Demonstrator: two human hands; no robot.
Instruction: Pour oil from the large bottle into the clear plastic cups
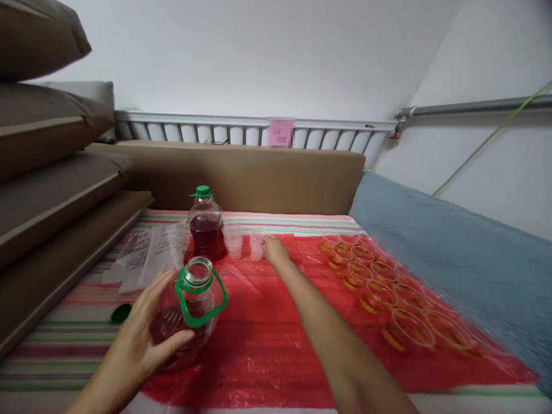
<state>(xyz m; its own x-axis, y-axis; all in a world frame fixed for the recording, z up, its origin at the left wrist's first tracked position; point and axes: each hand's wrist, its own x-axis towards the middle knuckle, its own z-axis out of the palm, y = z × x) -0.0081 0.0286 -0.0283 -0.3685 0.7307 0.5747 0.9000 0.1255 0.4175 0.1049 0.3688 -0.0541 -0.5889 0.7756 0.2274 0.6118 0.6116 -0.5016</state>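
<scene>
My left hand (pixel 150 333) is wrapped around a clear plastic jug (pixel 206 305), its thumb on the near side. The jug has no cap on its mouth, and a green carry handle rings its neck. My right hand (pixel 275 250) reaches far forward, its fingers closed at the rim of a short stack of clear plastic cups (pixel 257 248). A second stack of clear cups (pixel 233 240) stands just left of it. Behind my left hand is a capped jug of dark red liquid (pixel 207 233). A green cap (pixel 121 313) lies left of my left hand.
Several cups with amber liquid (pixel 379 294) stand in rows at right on a red plastic sheet (pixel 267 351). Clear printed bags (pixel 161 250) lie at left on the striped cloth. Brown cushions (pixel 47 132) are piled at left; a blue padded edge (pixel 452 253) borders the right.
</scene>
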